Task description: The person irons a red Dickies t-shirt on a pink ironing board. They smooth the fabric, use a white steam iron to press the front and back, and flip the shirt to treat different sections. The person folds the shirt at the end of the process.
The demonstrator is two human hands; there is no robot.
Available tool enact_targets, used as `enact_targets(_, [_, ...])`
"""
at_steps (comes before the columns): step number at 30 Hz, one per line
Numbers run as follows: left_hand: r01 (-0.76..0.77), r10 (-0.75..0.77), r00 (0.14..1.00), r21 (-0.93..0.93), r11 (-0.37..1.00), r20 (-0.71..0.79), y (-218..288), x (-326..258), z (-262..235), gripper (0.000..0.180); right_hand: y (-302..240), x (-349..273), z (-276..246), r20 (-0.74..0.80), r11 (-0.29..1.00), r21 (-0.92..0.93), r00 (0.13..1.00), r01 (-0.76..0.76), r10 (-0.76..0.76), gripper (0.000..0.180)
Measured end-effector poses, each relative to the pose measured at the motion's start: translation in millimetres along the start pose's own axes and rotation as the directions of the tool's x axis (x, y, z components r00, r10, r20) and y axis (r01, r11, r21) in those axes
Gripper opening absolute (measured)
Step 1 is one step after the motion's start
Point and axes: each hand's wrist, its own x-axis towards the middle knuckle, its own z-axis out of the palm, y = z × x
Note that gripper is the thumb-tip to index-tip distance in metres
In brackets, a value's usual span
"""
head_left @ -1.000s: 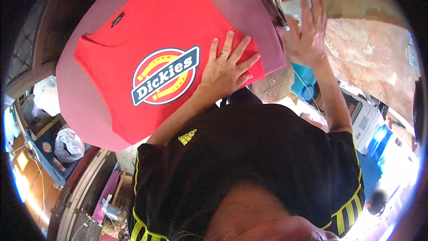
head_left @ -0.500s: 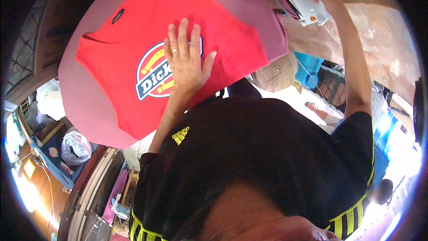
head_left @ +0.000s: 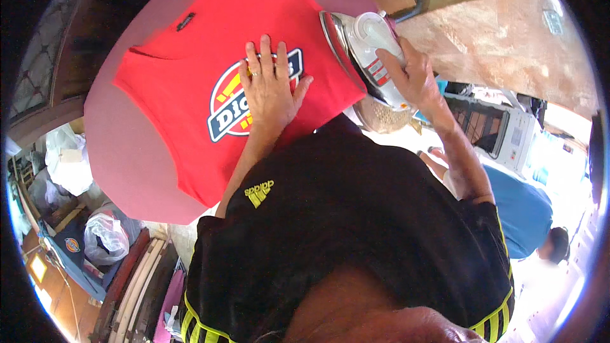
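A clear plastic bag (head_left: 107,239) sits at the left. Right of it, a red sleeveless shirt (head_left: 175,95) lies across a pink padded board (head_left: 127,171). The left hand (head_left: 270,98) rests flat over the shirt's badge, fingers slightly apart, gripping nothing. The right hand (head_left: 416,76) curls its fingers around a white iron (head_left: 365,54) at the shirt's right edge. Farther right is a person in blue (head_left: 521,213).

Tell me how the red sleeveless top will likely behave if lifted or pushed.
The red top would probably flop if lifted by an edge, since it lies flat like thin cloth on the mauve board. It seems likely light for its size, with no bulky layers showing. Pushed, it may bunch against the left hand lying on its print.
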Motion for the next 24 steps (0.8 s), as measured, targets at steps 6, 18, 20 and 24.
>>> enact_targets(6, [-0.033, 0.035, 0.999, -0.064, 0.997, 0.036, -7.1, -1.7, -10.3, 0.074, -17.3, 72.8, 45.5, 0.003, 0.992, -0.113, 0.998, 0.059, -0.059, 0.040])
enact_targets(18, [0.062, -0.045, 0.951, 0.044, 0.997, -0.306, -94.8, 133.5, -23.7, 0.038, -45.2, 177.3, 83.1, 0.051, 0.990, -0.127, 0.997, 0.061, -0.055, 0.047])
enact_targets(20, [0.036, -0.012, 0.907, 0.049, 0.998, -0.420, -113.3, 168.3, -8.6, 0.035, -47.8, 164.7, 80.3, -0.001, 0.993, -0.044, 0.994, 0.113, -0.113, 0.049])
enact_targets(24, [0.087, -0.063, 0.904, 0.037, 0.996, -0.423, -129.4, 212.3, 17.0, 0.036, -35.3, 157.3, 75.0, 0.015, 0.997, -0.064, 0.999, -0.051, 0.052, 0.045])
